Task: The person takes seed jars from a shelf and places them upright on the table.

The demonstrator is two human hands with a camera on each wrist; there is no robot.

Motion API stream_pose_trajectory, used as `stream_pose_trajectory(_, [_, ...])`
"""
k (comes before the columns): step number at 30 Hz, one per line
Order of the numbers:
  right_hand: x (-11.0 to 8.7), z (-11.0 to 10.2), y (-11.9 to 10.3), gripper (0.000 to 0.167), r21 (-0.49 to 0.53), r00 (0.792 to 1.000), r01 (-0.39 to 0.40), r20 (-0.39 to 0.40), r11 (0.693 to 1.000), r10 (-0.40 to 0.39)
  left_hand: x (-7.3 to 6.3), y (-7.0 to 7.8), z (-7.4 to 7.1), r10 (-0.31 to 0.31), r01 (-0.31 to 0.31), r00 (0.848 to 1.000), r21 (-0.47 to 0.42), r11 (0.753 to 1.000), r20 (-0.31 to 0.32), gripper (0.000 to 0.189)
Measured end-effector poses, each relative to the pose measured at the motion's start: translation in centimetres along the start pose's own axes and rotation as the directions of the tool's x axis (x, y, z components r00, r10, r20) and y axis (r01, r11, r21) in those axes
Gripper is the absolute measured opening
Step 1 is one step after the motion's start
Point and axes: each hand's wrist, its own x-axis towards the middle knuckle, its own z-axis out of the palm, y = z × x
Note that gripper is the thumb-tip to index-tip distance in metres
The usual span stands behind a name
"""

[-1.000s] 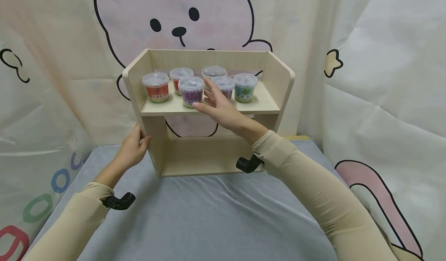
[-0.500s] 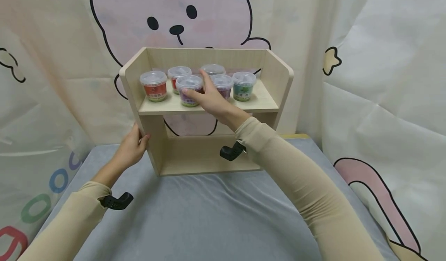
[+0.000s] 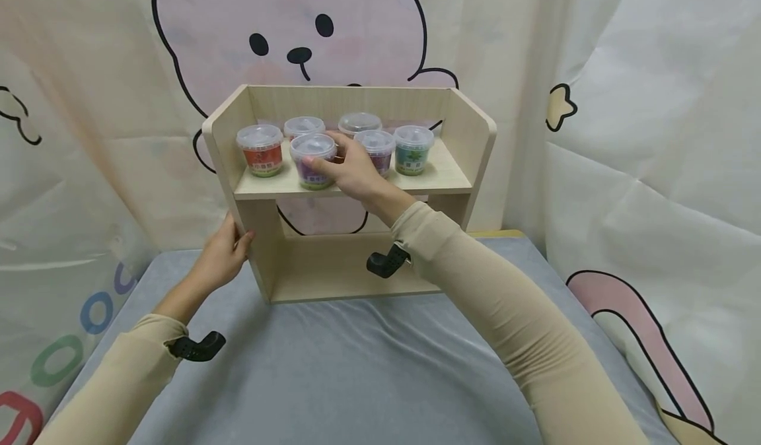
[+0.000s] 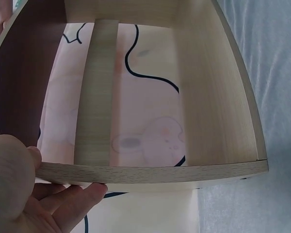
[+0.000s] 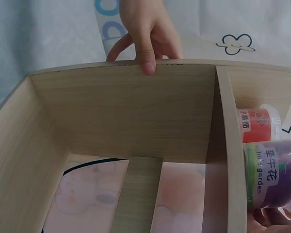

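The front purple cup, upper centre-left of the head view, has been drawn slightly forward and leftward, so that its base is now seen closer to the front edge of the upper shelf. Half a second ago the thumb was already laid across it; now the right hand is closed round it, thumb on the near side and fingers behind. It can be judged that the cup is being positioned by hand rather than merely touched. The wooden unit is held by the left hand, with the left side panel pinched between thumb and fingers. No shift is noticed in the other 5 cups, among them a red cup at the left and a green cup at the right.

As for writing, "牵牛花" and "little garden" can be read on the purple cup's label, at the right of the right-wrist view. Above it, "小番茄" is made out on the red cup's label. The green cup's print is too small to be read.
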Motion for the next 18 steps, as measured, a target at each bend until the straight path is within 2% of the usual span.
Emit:
stream_pose_trajectory(8, [-0.9,-0.1,-0.3,0.07,0.055,1.0,-0.017,0.019,0.998,0.016,-0.1,-0.1,0.0,0.019,-0.019,1.0,-0.013,1.0,-0.016,0.042])
stream_pose_trajectory(13, [-1.9,0.1,-0.6,0.068,0.094,0.997,-0.014,0.082,0.995,0.007,-0.1,-0.1,0.1,0.029,-0.029,0.999,-0.026,0.999,-0.024,0.042])
stream_pose_trajectory(18, [-3.0,0.5,-0.9,0.065,0.067,0.99,0.018,0.14,0.998,-0.027,0.0,-0.3,0.3,0.025,-0.026,0.999,-0.037,0.999,-0.02,0.043])
